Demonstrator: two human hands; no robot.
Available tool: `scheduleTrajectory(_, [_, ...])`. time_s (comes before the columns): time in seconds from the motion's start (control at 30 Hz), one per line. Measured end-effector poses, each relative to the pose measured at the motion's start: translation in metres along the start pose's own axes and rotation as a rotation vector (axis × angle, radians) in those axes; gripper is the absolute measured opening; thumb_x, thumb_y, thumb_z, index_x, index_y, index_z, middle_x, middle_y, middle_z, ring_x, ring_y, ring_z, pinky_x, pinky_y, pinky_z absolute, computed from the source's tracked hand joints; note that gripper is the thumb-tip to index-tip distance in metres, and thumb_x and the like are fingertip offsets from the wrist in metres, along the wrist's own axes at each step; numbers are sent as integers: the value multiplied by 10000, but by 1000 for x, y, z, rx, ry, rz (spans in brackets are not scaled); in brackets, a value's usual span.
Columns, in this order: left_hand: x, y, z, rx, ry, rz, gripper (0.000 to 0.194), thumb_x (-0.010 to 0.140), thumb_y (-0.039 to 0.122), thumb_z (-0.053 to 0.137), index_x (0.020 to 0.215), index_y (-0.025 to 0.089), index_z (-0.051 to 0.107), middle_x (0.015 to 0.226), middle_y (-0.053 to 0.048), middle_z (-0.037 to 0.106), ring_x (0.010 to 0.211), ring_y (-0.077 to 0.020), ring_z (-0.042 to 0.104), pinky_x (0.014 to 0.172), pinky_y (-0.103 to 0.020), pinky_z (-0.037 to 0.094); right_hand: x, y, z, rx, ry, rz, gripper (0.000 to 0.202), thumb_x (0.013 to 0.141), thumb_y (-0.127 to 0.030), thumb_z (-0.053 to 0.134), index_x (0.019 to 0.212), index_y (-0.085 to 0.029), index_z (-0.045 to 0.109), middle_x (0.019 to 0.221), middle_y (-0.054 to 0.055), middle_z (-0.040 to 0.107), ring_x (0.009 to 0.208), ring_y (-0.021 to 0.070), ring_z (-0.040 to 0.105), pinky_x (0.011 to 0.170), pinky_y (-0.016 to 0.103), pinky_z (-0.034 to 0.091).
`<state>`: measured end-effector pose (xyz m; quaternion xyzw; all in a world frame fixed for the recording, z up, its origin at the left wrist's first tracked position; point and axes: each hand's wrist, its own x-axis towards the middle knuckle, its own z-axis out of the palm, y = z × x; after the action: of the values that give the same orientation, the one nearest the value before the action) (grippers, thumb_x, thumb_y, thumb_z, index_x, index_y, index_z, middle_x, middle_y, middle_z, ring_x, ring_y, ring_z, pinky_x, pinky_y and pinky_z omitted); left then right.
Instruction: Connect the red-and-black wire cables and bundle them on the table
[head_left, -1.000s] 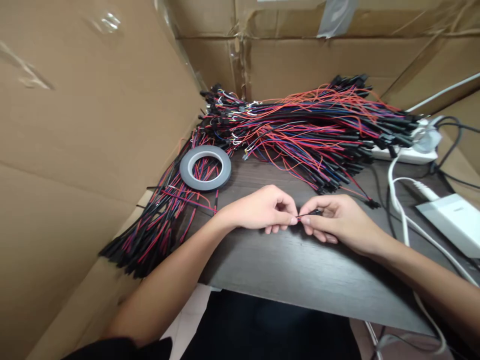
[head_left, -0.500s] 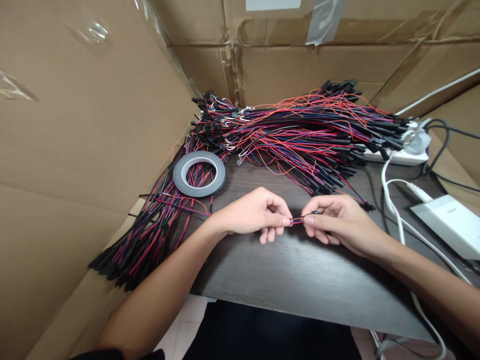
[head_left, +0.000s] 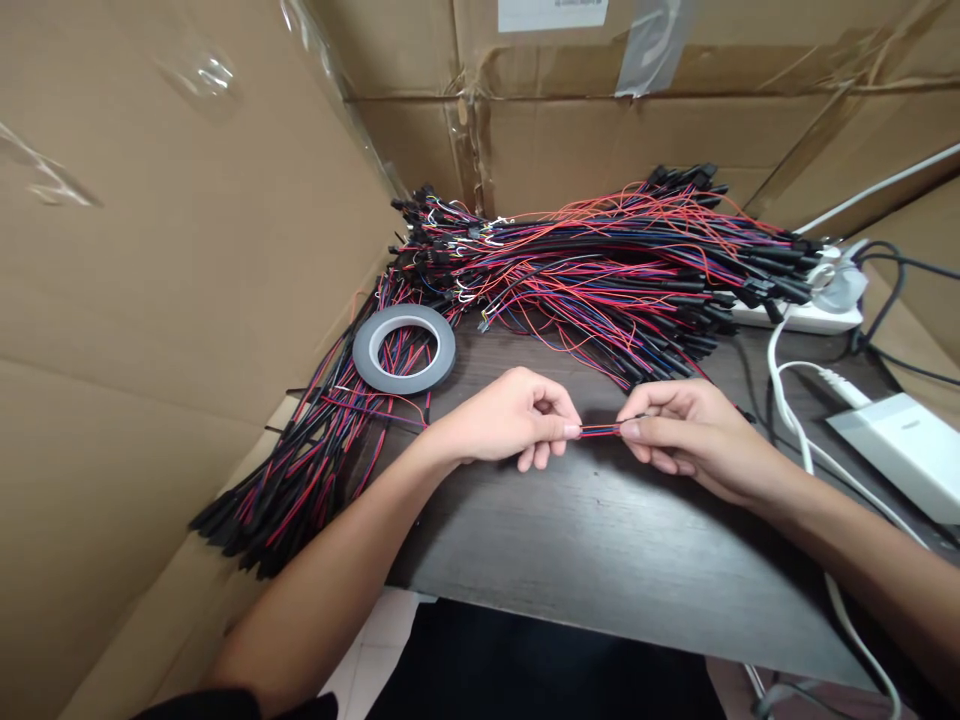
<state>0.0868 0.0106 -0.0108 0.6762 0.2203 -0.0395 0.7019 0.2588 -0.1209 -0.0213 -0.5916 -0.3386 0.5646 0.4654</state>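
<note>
My left hand (head_left: 517, 418) and my right hand (head_left: 686, 430) meet over the dark wooden table (head_left: 600, 540). Between their fingertips stretches a short red, blue and black wire (head_left: 600, 430), pinched at each end by thumb and forefinger. A large heap of similar red, blue and black wire harnesses (head_left: 600, 270) lies behind the hands. A second bundle of wires (head_left: 300, 470) trails off the table's left edge. A grey roll of tape (head_left: 403, 348) lies flat on that bundle, to the left of my left hand.
Cardboard sheets (head_left: 165, 260) wall in the table on the left and at the back. At the right lie a white power strip (head_left: 802, 315), white cables (head_left: 787, 400) and a white box (head_left: 900, 450).
My hands have drawn apart, so more of the wire shows between the fingertips. The view has shifted slightly.
</note>
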Motion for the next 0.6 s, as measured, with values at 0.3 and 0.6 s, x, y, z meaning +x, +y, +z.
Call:
scheduleTrajectory(0.3, [1,2,-4,40,85,34,116,814,190,607,734,106,593,600,15,603,406,-41,499,355,-149,362,4,-8,-17,19,110,-31,198,627,-284,784,559,-158,647,446,-2,535,332,28,350,334,188,161])
scheduleTrajectory(0.6, [-1,5,-5,92,187,70,104,799,155,610,707,116,583,606,26,589,487,-32,432,469,-167,317,6,-10,-27,9,99,0,215,581,-330,837,598,-181,683,470,-2,540,335,39,352,314,206,130])
